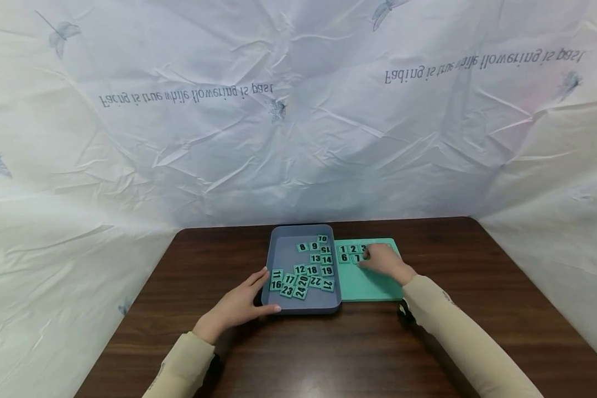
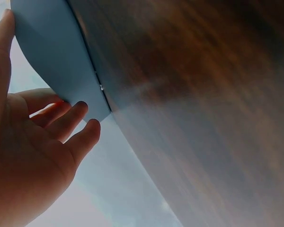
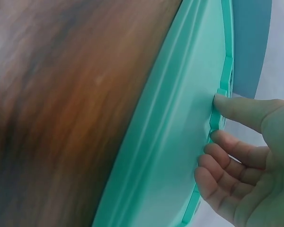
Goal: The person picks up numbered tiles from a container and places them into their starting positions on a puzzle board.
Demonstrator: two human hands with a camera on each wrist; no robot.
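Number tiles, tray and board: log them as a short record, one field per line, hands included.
Left hand: touches the tray at its near left corner
Right hand: pinches tile 7 at the board
Tray: blue-grey, holding loose tiles 8 to 24, some turned
Board: green, right of the tray
Back row: tiles 1, 2, 3 visible; the hand hides what lies beyond
Second row: tile 6, left of tile 7
Surface: dark wooden table

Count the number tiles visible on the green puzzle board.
5: tile 1, tile 2 and tile 3 in the far row of the green puzzle board; tile 6 and tile 7 in the next row. The right hand may hide more.
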